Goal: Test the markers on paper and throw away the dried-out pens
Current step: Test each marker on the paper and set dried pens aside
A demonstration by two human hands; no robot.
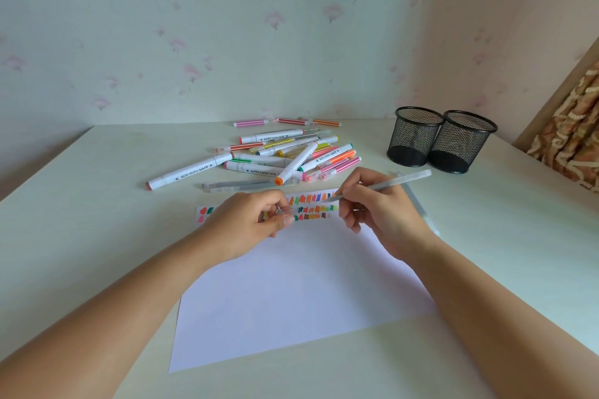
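Testing a frosted clear plastic pen (382, 185), tip down by the colour swatches (311, 204) on the white paper sheet (291, 285).
My right hand (379, 207) pinches the barrel in a writing grip. My left hand (246, 220) pinches a small clear piece (281, 212), probably the cap, kept close for recapping. Mixed marker pile (285, 155) sits behind the sheet.

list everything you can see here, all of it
table: one, white, under everything
paper: one, white, centre
swatches: rows, multicoloured, paper's far edge
markers: overlapping pile, white with coloured ends, behind paper
clear pens: two, clear, between markers and paper
cups: two, black mesh, far right
spare pen: one, clear, right of paper
wall: pale floral, behind table
fabric: one, brown patterned, right edge
pen: one, frosted grey, tip at swatches
cap: one, clear, over swatches
left hand: one, bare, pinches cap
right hand: one, bare, grips pen
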